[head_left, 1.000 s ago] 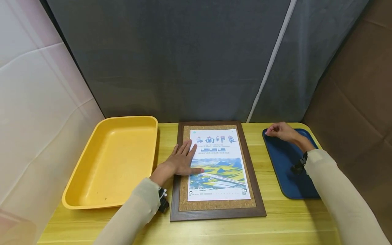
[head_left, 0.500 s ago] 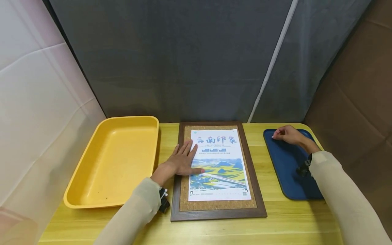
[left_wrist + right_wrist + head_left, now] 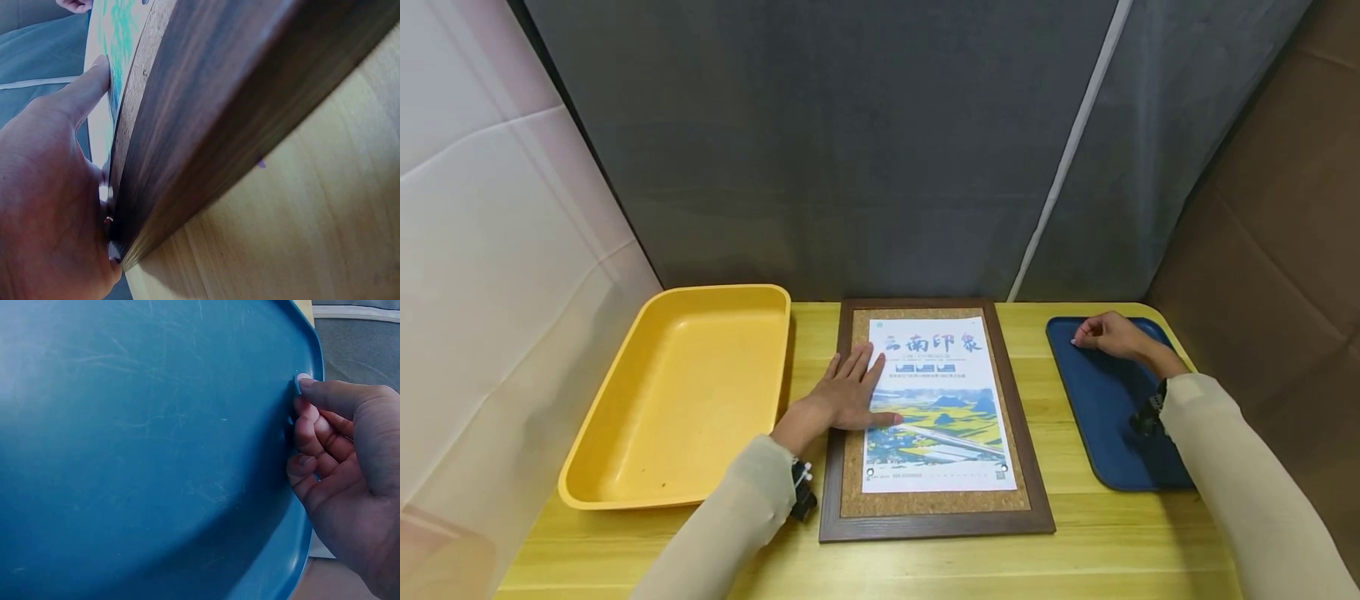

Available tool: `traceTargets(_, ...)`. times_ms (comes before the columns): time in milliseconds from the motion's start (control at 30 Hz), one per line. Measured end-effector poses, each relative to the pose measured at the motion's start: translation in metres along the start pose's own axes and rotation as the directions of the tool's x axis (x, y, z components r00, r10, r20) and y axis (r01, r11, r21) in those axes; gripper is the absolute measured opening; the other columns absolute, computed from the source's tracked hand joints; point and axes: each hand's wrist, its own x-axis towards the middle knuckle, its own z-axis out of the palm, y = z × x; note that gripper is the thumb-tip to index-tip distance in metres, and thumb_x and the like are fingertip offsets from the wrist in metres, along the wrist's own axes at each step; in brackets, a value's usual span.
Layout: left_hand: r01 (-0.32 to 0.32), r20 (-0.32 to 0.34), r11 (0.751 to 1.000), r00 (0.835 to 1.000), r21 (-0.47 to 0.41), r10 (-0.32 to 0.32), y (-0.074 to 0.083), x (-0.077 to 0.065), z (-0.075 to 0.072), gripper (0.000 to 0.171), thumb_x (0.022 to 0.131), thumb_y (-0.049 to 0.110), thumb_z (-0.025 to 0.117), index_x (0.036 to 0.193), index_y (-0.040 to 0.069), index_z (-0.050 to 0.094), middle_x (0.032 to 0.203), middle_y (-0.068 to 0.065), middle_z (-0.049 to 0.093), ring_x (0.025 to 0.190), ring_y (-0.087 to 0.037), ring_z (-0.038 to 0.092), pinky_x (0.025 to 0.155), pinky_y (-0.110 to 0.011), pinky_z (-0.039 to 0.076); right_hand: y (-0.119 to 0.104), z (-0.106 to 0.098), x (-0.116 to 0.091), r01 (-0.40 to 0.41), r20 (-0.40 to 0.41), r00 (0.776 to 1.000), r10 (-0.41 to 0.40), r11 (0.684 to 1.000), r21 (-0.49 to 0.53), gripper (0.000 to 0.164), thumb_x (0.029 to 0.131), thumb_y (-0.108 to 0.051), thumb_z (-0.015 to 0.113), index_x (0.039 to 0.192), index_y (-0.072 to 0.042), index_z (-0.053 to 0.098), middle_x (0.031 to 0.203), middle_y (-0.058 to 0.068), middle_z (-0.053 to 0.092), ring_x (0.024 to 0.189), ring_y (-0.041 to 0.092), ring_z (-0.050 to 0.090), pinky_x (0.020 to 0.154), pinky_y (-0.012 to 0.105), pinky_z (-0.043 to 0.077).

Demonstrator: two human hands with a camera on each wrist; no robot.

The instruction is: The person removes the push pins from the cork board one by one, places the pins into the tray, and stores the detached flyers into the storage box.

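Note:
My left hand (image 3: pixel 846 398) lies flat with spread fingers on the left side of a printed poster (image 3: pixel 940 358). The sheet lies on a cork board (image 3: pixel 936 503) in a dark brown wooden frame. Small round thumbtacks (image 3: pixel 870 472) show at its two lower corners. In the left wrist view the thumb (image 3: pixel 94 81) presses on the print beside the frame (image 3: pixel 206 94). My right hand (image 3: pixel 1116 336) is at the far end of a blue tray (image 3: pixel 1093 400), fingers curled and thumb near the forefinger; I cannot tell whether something tiny sits between the tips.
A large yellow tray (image 3: pixel 677 400) stands left of the board on the light wooden table (image 3: pixel 940 567). A grey curtain (image 3: pixel 850 150) closes off the back, white cloth (image 3: pixel 490 275) the left and brown cloth (image 3: pixel 1285 250) the right.
My right hand has shifted a little right and nearer over the blue tray, from its far left corner inward. The left hand stays put on the poster.

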Motion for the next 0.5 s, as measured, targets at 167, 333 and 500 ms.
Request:
traceTargets(167,0.004,0.006,1.0,1.0,0.001,-0.004,0.0007,0.0003,-0.0005,0.112,0.096,0.08,0.05,0.172,0.012,0.001,0.178,-0.015,-0.01,0.164,-0.033,-0.008,0.13,-0.059,-0.003,0.002,0.0002,-0.0015,-0.019,-0.01,1.0,0.018,1.0,-0.009,0.016,0.105,-0.009,0.065,0.1,0.004,0.073,0.092,0.008,0.07,0.082,0.021,0.055,0.074,0.029,0.042)
traceTargets(333,0.007,0.009,1.0,1.0,0.002,-0.007,-0.0003,0.0003,-0.0002,0.112,0.096,0.08,0.049,0.172,0.012,0.002,0.177,-0.015,-0.01,0.164,-0.033,-0.009,0.13,-0.059,-0.003,0.0023,0.0006,-0.0012,-0.017,-0.016,1.0,0.017,1.0,-0.01,0.015,0.104,-0.008,0.065,0.099,0.004,0.074,0.093,0.009,0.072,0.082,0.02,0.056,0.075,0.029,0.043)
traceTargets(500,0.006,0.006,1.0,1.0,0.005,-0.006,-0.0004,-0.0007,0.0001,0.112,0.096,0.08,0.049,0.172,0.012,0.002,0.178,-0.015,-0.01,0.164,-0.033,-0.009,0.13,-0.059,-0.002,0.0021,0.0007,-0.0006,-0.022,-0.019,1.0,0.021,1.0,-0.013,0.015,0.104,-0.007,0.066,0.098,0.003,0.074,0.092,0.009,0.071,0.082,0.021,0.057,0.075,0.029,0.043)
